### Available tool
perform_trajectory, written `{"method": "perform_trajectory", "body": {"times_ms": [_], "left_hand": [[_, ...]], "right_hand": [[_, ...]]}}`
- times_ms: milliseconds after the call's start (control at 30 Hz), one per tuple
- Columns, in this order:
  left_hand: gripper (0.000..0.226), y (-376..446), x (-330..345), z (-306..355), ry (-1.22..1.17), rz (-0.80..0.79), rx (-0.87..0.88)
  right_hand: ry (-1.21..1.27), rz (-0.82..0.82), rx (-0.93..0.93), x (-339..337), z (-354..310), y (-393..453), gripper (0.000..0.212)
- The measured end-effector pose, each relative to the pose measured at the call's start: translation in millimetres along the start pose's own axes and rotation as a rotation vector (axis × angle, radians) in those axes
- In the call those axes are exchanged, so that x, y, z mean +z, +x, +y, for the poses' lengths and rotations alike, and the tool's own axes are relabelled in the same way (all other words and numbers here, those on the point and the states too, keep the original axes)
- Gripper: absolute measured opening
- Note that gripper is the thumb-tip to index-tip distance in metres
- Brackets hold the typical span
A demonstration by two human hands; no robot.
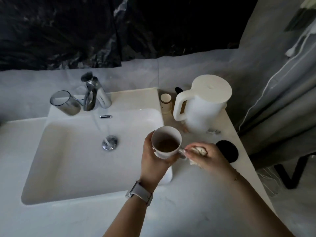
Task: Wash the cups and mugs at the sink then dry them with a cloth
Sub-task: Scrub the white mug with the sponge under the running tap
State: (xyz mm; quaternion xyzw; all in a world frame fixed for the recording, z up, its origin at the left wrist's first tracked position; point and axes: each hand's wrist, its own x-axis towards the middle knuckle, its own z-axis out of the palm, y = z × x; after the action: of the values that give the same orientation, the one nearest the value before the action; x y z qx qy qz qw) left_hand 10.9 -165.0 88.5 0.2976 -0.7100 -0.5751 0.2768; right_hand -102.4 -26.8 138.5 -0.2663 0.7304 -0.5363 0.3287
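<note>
Between your two sets of fingers, your left hand (154, 157) grips the mug (166, 141) while your right hand (207, 157) clutches the cloth (201, 150).

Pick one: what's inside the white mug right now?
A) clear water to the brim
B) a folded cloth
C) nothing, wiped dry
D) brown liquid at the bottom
D: the mug, held by the left hand at the sink's right edge, shows a brown pool low inside its white wall.
</note>
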Motion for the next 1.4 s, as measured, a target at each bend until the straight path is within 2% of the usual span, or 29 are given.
{"method": "perform_trajectory", "body": {"times_ms": [67,167,267,400,467,533,600,700,733,767,800,900,1033,1100,1167,1233,1333,1400], "left_hand": [[0.103,4.9,-29.2,-4.3,0.004,0.026,-0.015],[0.115,14.4,-78.6,-16.1,-0.037,0.062,-0.082],[0.096,23.9,-124.6,-26.9,-0.079,0.061,-0.102],[0.087,38.8,-190.1,-45.4,-0.176,-0.036,-0.162],[0.065,47.4,-220.1,-51.9,-0.291,-0.116,-0.207],[0.046,60.6,-243.3,-64.9,-0.436,-0.122,-0.297],[0.037,73.4,-256.7,-76.6,-0.582,-0.098,-0.456],[0.022,88.2,-257.4,-87.3,-0.663,-0.151,-0.645],[0.019,95.8,-253.2,-90.1,-0.821,-0.204,-0.795],[0.027,102.4,-249.9,-91.3,-0.975,-0.239,-0.904],[0.037,110.1,-244.2,-95.1,-1.021,-0.305,-0.989],[0.051,123.3,-233.5,-103.9,-0.981,-0.257,-1.009],[0.062,134.2,-213.3,-119.1,-1.239,-0.369,-1.022],[0.059,139.3,-205.2,-114.3,-1.282,-0.364,-1.001],[0.056,145.4,-199.0,-112.4,-1.265,-0.292,-1.025],[0.051,149.1,-195.0,-111.3,-1.254,-0.225,-1.020],[0.054,149.5,-193.3,-111.7,-1.231,-0.196,-1.008],[0.053,148.2,-192.6,-113.9,-1.236,-0.178,-1.008]], "right_hand": [[-0.032,-0.115,-0.008,25.0,-7.4,13.9,0.014],[-0.086,-0.172,-0.078,71.9,-19.8,36.8,0.007],[-0.104,-0.191,-0.102,121.2,-28.0,55.1,0.011],[-0.134,-0.193,-0.151,178.9,-33.9,75.0,0.017],[-0.126,-0.178,-0.128,198.8,-35.4,85.1,0.016],[-0.122,-0.184,-0.088,214.4,-35.3,94.7,0.015],[-0.148,-0.189,-0.085,227.8,-33.9,104.1,0.014],[-0.203,-0.188,-0.141,243.0,-30.8,117.6,0.015],[-0.229,-0.187,-0.165,245.8,-29.1,121.5,0.016],[-0.241,-0.185,-0.185,247.4,-28.3,123.0,0.016],[-0.243,-0.187,-0.198,248.6,-28.1,125.8,0.017],[-0.243,-0.195,-0.228,244.8,-25.9,134.3,0.017],[-0.204,-0.226,-0.233,232.8,-25.2,139.2,0.012],[-0.183,-0.221,-0.166,228.0,-28.7,140.5,0.011],[-0.121,-0.192,-0.065,221.6,-33.7,141.6,0.011],[-0.062,-0.096,0.048,212.7,-38.7,144.2,0.009],[0.208,0.082,0.328,196.0,-42.2,152.2,0.017],[0.366,0.109,0.396,185.1,-43.1,155.7,0.028]]}}
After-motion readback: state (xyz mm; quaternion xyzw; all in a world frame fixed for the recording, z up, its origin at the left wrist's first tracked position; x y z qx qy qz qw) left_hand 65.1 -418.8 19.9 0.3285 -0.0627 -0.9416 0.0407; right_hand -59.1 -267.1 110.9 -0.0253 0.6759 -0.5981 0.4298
